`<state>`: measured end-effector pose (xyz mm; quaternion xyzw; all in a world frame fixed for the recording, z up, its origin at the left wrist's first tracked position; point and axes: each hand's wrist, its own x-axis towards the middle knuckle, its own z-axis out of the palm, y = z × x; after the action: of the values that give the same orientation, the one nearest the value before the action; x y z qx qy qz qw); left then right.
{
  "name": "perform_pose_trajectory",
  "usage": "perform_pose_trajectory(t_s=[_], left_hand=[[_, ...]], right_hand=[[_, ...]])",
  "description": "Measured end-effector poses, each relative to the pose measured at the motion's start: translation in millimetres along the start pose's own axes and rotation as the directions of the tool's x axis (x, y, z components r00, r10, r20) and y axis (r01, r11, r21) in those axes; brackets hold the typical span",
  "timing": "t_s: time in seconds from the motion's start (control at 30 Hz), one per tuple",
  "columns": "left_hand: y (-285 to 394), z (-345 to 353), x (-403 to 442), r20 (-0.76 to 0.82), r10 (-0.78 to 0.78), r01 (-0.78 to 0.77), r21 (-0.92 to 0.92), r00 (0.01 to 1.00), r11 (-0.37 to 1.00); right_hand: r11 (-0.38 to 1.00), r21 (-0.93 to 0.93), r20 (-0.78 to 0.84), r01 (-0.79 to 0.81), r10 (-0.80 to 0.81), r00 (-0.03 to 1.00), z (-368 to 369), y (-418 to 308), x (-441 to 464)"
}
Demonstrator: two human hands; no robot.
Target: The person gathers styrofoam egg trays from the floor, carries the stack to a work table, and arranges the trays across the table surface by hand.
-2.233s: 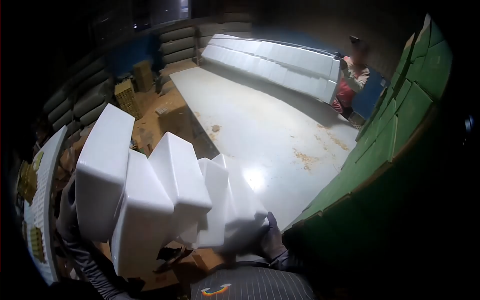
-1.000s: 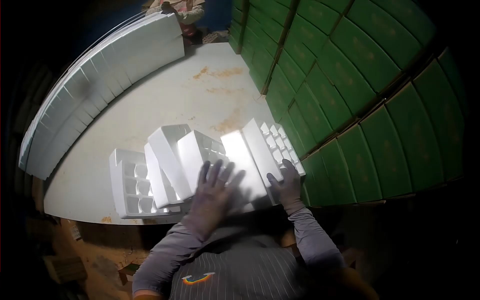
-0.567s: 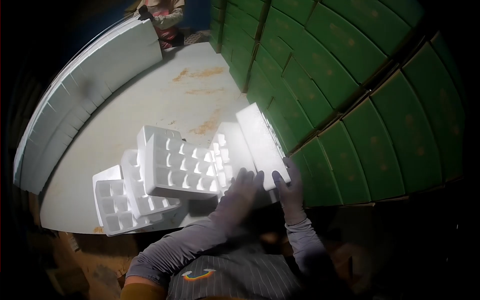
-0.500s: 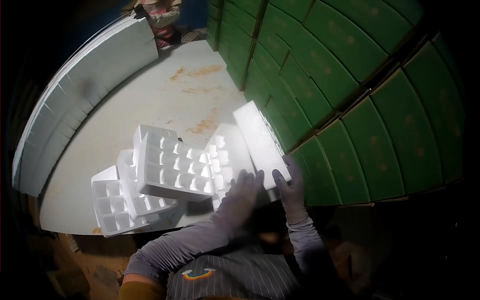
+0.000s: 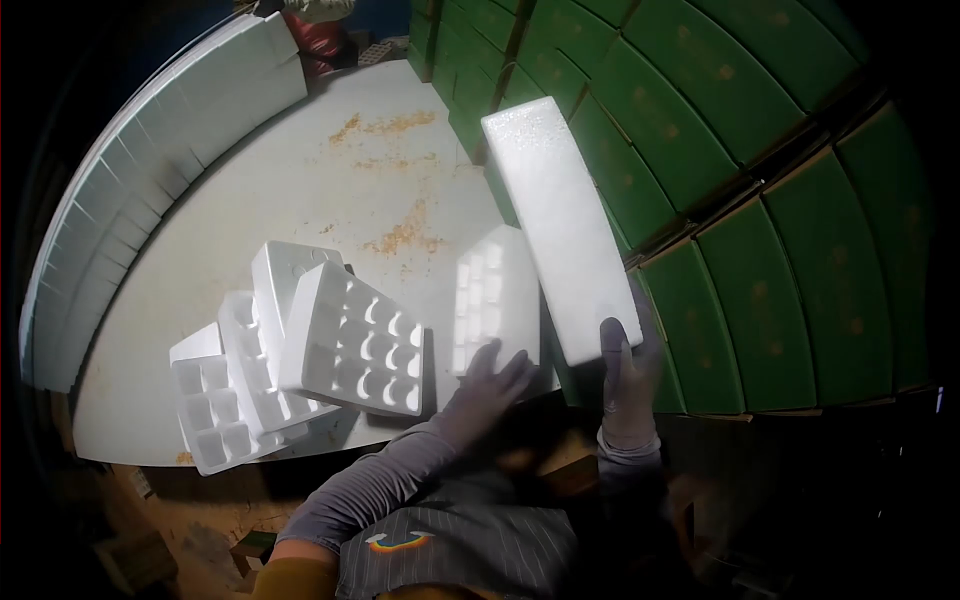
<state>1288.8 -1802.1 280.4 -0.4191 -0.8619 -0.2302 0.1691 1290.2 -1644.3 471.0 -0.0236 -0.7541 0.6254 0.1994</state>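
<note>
My right hand (image 5: 630,385) grips the near end of a white foam tray (image 5: 565,225), thumb on its smooth face; the tray is tilted and raised beside the green boxes. Left of it, a second foam tray (image 5: 512,300) with rows of square pockets stands on the table. My left hand (image 5: 487,395), fingers spread, is at the near edge of that second tray; whether it presses on it I cannot tell. Several more pocketed foam trays (image 5: 350,340) lie in a loose, overlapping pile to the left. Both hands wear pale gloves.
A wall of stacked green boxes (image 5: 710,330) lines the right side. A long row of white foam pieces (image 5: 150,180) stands along the table's left edge. The white table (image 5: 380,190) has brown stains. Another person's sleeve (image 5: 320,8) shows at the far end.
My right hand has raised the foam tray and brought it rightward, away from the second tray. My left hand's fingers have spread. The loose pile has shifted slightly in view.
</note>
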Motion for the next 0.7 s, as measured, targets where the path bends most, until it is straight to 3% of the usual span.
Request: perform_pose_trajectory(t_s=[0.1, 0.13, 0.23, 0.27, 0.37, 0.4, 0.5, 0.6, 0.63, 0.7], left_hand=[[5, 1, 28, -0.052, 0.145, -0.153, -0.222, 0.988, 0.963], [6, 4, 32, -0.052, 0.137, -0.144, -0.169, 0.989, 0.975], [2, 6, 26, -0.068, -0.177, 0.178, 0.015, 0.982, 0.984], [-2, 19, 21, -0.078, -0.223, 0.22, -0.055, 0.972, 0.974], [-7, 56, 8, 0.054, -0.146, 0.149, -0.052, 0.988, 0.987], [-10, 63, 11, 0.089, -0.128, 0.125, 0.036, 0.988, 0.992], [2, 49, 6, 0.124, -0.219, 0.211, 0.078, 0.968, 0.974], [10, 45, -12, 0.191, -0.26, 0.236, 0.138, 0.947, 0.962], [7, 52, -14, 0.237, -0.239, 0.219, 0.111, 0.941, 0.97], [-7, 73, -7, 0.313, -0.189, 0.179, 0.061, 0.931, 0.982]], right_hand=[[0.98, -0.107, 0.051, 0.167, -0.163, 0.985, 1, -19, -11], [0.97, -0.151, 0.078, 0.192, -0.182, 0.98, -2, -22, -14], [0.977, 0.011, 0.036, 0.213, -0.213, 0.976, -2, -26, -27], [0.966, -0.127, 0.032, 0.223, -0.221, 0.975, -7, -26, -30], [0.963, -0.167, -0.042, 0.211, -0.221, 0.974, -13, -16, -28], [0.97, -0.158, -0.03, 0.185, -0.192, 0.981, -10, -20, -25], [0.971, -0.138, 0.014, 0.194, -0.194, 0.981, -9, -27, -22], [0.944, -0.178, 0.19, 0.276, -0.243, 0.951, 6, -24, 0], [0.867, -0.345, 0.31, 0.361, -0.258, 0.915, 20, -17, 12], [0.686, -0.466, 0.452, 0.559, -0.359, 0.817, 62, 28, 37]])
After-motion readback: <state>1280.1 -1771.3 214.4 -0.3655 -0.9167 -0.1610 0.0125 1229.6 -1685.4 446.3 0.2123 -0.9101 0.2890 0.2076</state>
